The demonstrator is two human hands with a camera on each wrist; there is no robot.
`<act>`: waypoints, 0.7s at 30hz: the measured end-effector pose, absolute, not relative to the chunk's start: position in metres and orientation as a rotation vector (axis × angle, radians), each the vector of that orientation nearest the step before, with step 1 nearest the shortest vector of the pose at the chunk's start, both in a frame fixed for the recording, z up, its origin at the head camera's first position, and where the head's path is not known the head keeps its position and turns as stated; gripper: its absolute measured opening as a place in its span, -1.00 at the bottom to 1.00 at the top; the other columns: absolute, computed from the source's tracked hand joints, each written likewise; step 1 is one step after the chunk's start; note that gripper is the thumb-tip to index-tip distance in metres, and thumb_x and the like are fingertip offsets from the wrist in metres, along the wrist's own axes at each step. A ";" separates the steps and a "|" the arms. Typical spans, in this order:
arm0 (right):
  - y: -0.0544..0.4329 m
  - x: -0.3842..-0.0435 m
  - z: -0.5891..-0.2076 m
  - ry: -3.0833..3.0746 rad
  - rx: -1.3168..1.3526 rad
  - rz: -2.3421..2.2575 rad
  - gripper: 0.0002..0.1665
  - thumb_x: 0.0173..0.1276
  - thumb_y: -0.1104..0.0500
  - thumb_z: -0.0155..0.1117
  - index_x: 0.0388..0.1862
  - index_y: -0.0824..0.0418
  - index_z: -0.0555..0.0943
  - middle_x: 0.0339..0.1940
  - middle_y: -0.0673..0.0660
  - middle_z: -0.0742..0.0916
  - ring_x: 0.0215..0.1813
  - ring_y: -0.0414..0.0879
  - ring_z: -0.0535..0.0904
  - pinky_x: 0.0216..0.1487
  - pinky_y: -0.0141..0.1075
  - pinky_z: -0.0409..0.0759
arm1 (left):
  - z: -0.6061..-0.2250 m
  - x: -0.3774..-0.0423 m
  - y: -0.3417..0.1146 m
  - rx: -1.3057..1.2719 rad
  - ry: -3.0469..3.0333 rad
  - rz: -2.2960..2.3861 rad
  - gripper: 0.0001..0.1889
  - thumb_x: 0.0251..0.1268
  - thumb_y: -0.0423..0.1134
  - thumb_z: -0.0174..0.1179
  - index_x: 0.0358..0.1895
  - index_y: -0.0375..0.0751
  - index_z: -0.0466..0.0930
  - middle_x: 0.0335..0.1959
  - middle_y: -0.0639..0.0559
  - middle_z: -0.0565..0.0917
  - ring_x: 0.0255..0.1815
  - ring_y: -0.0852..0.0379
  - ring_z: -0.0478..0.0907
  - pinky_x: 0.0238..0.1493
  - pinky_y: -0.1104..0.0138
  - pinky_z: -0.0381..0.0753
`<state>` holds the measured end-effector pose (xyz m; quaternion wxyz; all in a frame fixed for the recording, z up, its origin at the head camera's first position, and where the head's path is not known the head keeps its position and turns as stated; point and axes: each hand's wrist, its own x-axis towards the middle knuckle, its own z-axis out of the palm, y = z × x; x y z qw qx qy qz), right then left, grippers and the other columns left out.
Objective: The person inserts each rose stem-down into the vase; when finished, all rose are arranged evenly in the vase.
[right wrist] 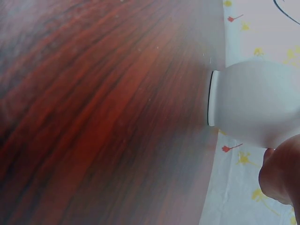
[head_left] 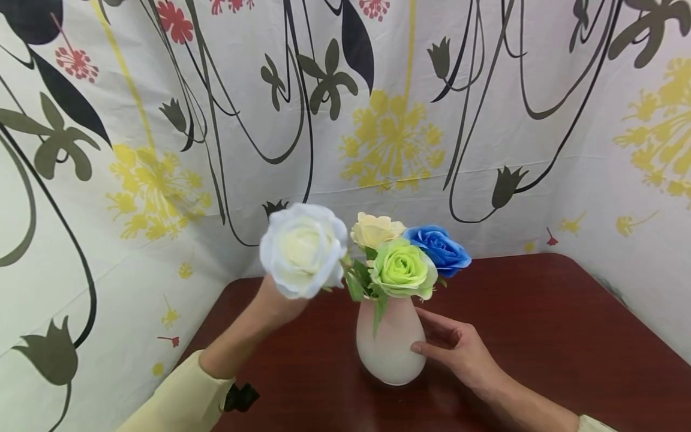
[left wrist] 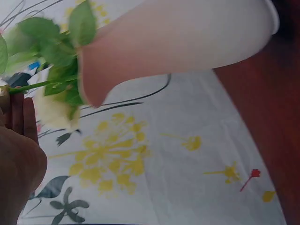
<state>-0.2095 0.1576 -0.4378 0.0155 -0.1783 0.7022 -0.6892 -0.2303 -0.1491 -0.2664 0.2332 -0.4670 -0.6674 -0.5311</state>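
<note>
A white vase [head_left: 391, 345] stands upright on the table, with a green rose [head_left: 405, 268], a blue rose [head_left: 439, 249] and a cream rose [head_left: 375, 230] in its mouth. My left hand [head_left: 278, 305] is left of the vase, partly hidden behind a large pale white rose [head_left: 303, 251]. In the left wrist view, the left fingers [left wrist: 29, 119] pinch a green stem [left wrist: 42, 85] that runs to the vase's mouth; whether its end is inside, I cannot tell. My right hand [head_left: 464, 354] holds the vase from the right, thumb in front and fingers behind.
The dark red wooden table [head_left: 540, 324] extends to both sides of the vase. Behind it and at the sides hangs a white cloth [head_left: 335, 150] printed with flowers and vines. A black bow [head_left: 241, 397] sits by the left sleeve.
</note>
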 end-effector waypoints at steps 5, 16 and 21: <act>0.158 -0.209 -0.438 2.198 -0.556 -2.140 -0.22 0.37 0.24 0.56 0.54 0.23 0.51 0.45 0.27 0.62 0.32 -0.16 0.66 0.19 -0.31 0.68 | -0.293 -0.237 -0.145 -1.286 -1.950 -1.337 -0.44 0.15 -0.48 0.49 0.23 -0.25 0.53 0.04 -0.07 0.70 0.10 0.00 0.61 0.33 0.13 0.54; 0.158 -0.209 -0.441 2.218 -0.566 -2.130 -0.25 0.39 0.23 0.55 0.53 0.18 0.53 0.44 0.26 0.63 0.29 -0.09 0.69 0.16 -0.27 0.72 | -0.311 -0.234 -0.139 -1.217 -2.070 -1.197 -0.76 0.33 -0.51 0.39 0.00 -0.23 0.70 -0.22 -0.01 0.78 -0.26 0.14 0.59 -0.15 0.24 0.70; 0.158 -0.209 -0.440 2.210 -0.558 -2.132 -0.25 0.39 0.23 0.55 0.53 0.15 0.54 0.44 0.25 0.63 0.29 -0.03 0.69 0.14 -0.24 0.73 | -0.310 -0.234 -0.143 -1.287 -1.966 -1.228 -0.72 0.28 -0.56 0.37 0.02 -0.28 0.70 -0.16 -0.06 0.78 -0.22 0.12 0.60 -0.11 0.24 0.72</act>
